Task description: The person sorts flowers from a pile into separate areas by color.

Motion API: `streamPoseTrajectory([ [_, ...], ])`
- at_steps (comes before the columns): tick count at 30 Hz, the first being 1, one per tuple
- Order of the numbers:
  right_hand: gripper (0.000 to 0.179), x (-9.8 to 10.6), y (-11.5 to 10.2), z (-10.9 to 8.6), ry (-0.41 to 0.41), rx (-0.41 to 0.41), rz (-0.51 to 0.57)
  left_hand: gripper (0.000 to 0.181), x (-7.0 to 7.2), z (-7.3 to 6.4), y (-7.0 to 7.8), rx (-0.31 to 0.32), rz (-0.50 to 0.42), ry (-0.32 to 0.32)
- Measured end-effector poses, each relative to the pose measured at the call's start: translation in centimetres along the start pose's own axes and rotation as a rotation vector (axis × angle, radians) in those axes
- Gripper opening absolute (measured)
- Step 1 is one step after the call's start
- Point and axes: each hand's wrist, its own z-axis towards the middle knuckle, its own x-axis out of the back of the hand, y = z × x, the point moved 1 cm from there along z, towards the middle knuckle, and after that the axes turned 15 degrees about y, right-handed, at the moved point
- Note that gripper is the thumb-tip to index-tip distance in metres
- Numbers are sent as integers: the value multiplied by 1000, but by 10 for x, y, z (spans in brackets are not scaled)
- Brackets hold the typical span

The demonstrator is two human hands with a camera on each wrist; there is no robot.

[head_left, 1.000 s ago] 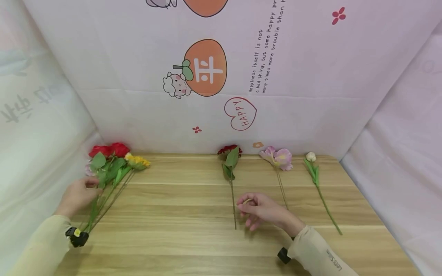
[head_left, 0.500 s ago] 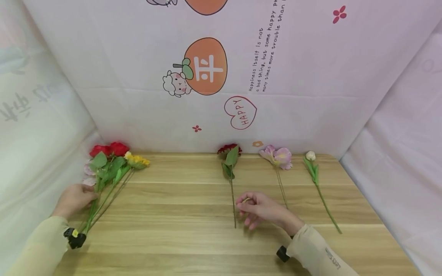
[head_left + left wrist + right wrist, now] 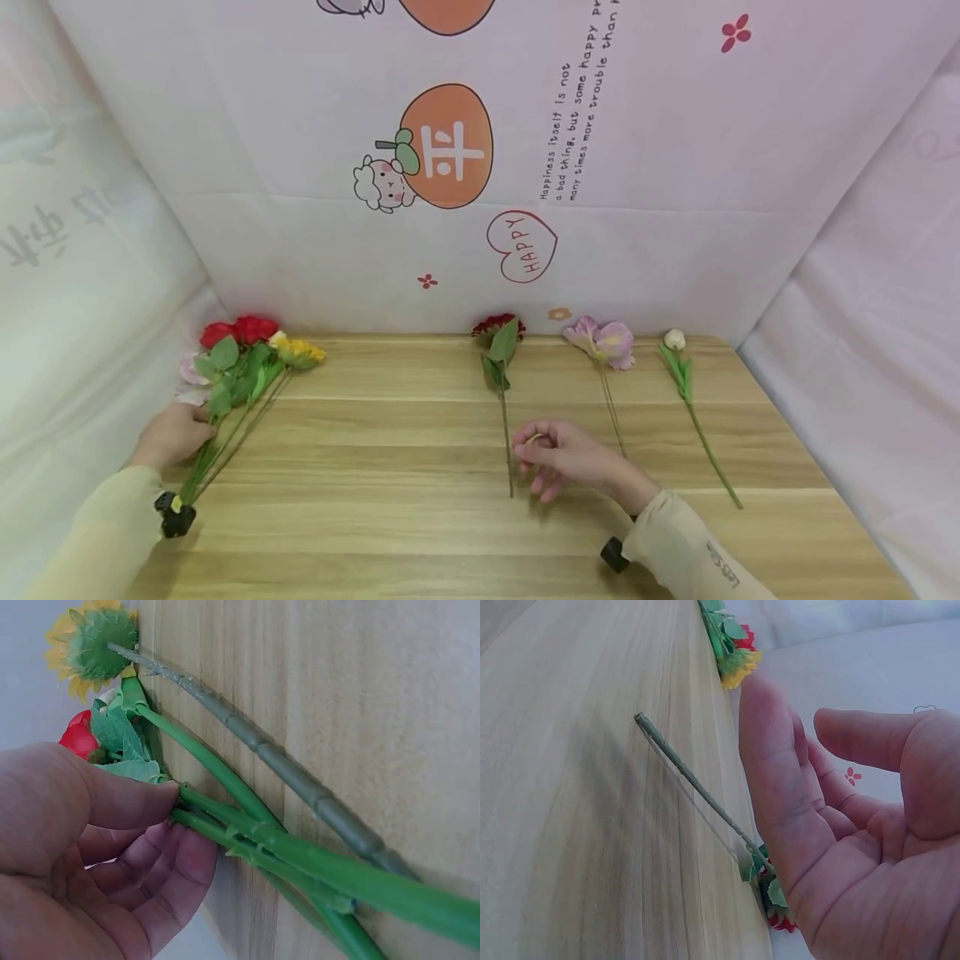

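At the table's left side my left hand [image 3: 174, 432] pinches thin green stems [image 3: 225, 829] between thumb and fingers. Red roses [image 3: 251, 327] with green leaves top this bunch, beside a yellow sunflower [image 3: 302, 350] whose brownish stem [image 3: 289, 772] runs apart from the pinched ones. A pale pink flower [image 3: 192, 370] shows at the bunch's left. My right hand [image 3: 566, 454] hovers with loosely bent fingers and holds nothing. Just left of it lies a dark red flower [image 3: 498, 329], its stem [image 3: 694, 784] pointing toward the front of the table.
A pale purple flower [image 3: 602, 342] lies behind the right hand, its stem partly hidden by it. Farther right is a white tulip [image 3: 675, 340] on a green stem. Printed white cloth [image 3: 315, 250] rises along the wooden table's [image 3: 390, 517] back edge and sides.
My left hand has moved down the stems, away from the flower heads, and its fingers now pinch them. The red roses have shifted slightly to the right. The right hand stays in place.
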Motion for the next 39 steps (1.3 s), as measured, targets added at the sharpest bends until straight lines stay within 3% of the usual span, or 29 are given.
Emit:
streamPoseTrajectory([
  [5, 42, -1, -1, -1, 1, 0, 1, 25, -3, -1, 0, 19, -18, 10],
  [18, 41, -4, -2, -2, -12, 11, -8, 25, 0, -2, 2, 94, -82, -7],
  [33, 38, -8, -2, 0, -18, 1, -8, 25, 0, -2, -1, 181, -129, -51],
  [39, 38, -10, 1, 3, -37, 7, -22, 16, 1, -1, -2, 191, -124, -57],
])
